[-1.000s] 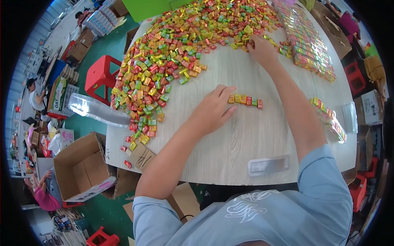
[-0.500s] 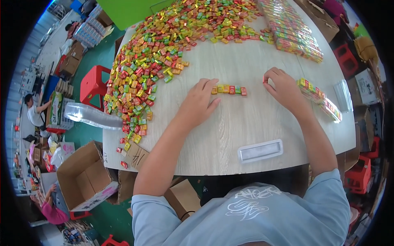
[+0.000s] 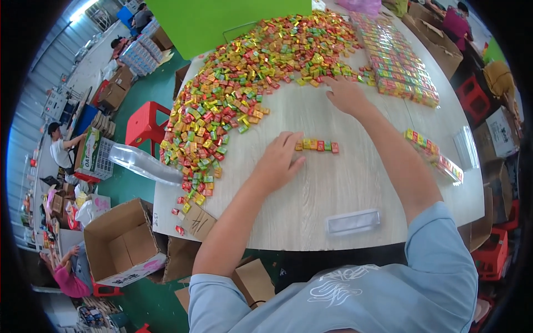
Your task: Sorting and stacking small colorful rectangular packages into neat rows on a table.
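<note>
A short row of small wrapped sweets (image 3: 320, 146) in yellow, red and green lies on the pale wooden table (image 3: 294, 208). My left hand (image 3: 279, 162) rests at the row's left end, fingers stretched and thumb apart; its fingertips partly hide that end. Farther off, my right hand (image 3: 348, 97) reaches to the near edge of a big heap of similar sweets (image 3: 222, 100). Its forefinger points at the heap, with a gap to the thumb, and I make out nothing held in it.
Stacked clear-wrapped packs of sweets (image 3: 400, 61) stand at the far right. Nearer are a filled long pack (image 3: 436, 155) and clear plastic trays (image 3: 466, 147). An empty clear tray (image 3: 353, 222) lies near the front edge. A curved clear plastic stack (image 3: 145, 163) juts past the left edge, above a cardboard box (image 3: 122, 244).
My right hand has swung away from the right of the row to the heap's edge, its fingers reaching out. My left hand stays by the row. The whole view has shifted slightly.
</note>
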Tool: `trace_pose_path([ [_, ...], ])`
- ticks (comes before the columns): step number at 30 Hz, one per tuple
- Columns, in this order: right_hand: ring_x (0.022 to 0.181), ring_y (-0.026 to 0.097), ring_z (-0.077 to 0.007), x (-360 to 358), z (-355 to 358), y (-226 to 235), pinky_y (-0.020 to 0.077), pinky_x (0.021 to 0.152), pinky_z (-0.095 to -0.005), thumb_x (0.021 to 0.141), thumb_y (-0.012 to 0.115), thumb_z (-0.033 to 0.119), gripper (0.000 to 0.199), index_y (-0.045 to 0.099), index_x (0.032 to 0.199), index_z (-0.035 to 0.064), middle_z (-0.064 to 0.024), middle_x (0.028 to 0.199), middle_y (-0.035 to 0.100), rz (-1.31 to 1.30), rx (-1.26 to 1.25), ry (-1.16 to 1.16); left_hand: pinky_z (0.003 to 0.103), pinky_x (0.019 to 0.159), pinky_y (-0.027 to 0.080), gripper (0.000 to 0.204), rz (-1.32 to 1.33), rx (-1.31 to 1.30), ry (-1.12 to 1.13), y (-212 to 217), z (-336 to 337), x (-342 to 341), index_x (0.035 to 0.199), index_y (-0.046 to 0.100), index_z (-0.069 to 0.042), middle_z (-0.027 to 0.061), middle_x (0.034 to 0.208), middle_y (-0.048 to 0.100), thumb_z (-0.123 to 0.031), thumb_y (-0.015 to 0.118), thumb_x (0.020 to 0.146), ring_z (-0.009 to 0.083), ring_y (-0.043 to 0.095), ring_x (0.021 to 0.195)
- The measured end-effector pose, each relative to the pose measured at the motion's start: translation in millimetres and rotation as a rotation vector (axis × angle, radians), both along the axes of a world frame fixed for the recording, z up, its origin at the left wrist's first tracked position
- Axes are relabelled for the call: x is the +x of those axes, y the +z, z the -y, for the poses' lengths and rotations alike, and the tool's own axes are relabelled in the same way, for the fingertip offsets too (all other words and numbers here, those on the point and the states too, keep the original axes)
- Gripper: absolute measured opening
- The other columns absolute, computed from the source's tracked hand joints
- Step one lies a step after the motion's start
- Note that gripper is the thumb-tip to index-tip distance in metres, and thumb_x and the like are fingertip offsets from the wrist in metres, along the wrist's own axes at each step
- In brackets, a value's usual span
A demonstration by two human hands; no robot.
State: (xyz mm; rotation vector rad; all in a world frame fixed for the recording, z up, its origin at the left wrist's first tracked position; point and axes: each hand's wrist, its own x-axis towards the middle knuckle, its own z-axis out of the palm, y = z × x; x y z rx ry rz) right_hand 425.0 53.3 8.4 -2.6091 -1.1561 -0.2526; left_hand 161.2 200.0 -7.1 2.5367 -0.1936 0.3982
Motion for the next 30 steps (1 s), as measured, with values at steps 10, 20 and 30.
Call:
trace_pose_path([
  [10, 0.115, 0.064, -0.0354, -14.6, 12.7, -11.6, 0.0529, 0.098, -0.0500, 0.096, 0.064, 0.019, 0.029, 0.070, 0.123, 0.0085, -0.0157, 0.117, 0.064, 0.078, -0.069, 0.053, 0.045, 0.106, 0.046, 0.053, -0.081, -0.132, -0.039, 4.4, -13.2, 3.0, 0.145, 0.046, -0.003, 0.0217, 0.133, 0.053, -0.017, 0.065, 0.098, 0.0423, 0.055, 0.123],
  [20, 0.097, 0.063, -0.0342, -95.6, 112.6, 15.4, 0.0507, 0.088, -0.0435, 0.093, 0.066, 0.005, 0.008, 0.059, 0.097, 0.0024, -0.0142, 0.099, 0.062, -0.266, 0.047, 0.289, 0.047, 0.106, 0.046, 0.058, -0.050, 0.098, -0.002, -1.6, -1.4, 9.8, 0.145, 0.046, -0.001, 0.0214, 0.133, 0.053, -0.020, 0.068, 0.096, 0.0424, 0.055, 0.122],
  [30, 0.102, 0.063, -0.0375, -116.7, 103.2, 12.1, 0.0510, 0.088, -0.0428, 0.095, 0.065, 0.013, 0.021, 0.058, 0.109, 0.0003, -0.0191, 0.112, 0.061, -0.402, 0.068, 0.203, 0.048, 0.095, 0.053, 0.057, -0.114, 0.188, 0.033, 11.2, 11.1, 17.8, 0.145, 0.049, -0.004, 0.0191, 0.130, 0.056, -0.024, 0.069, 0.095, 0.0414, 0.062, 0.113],
])
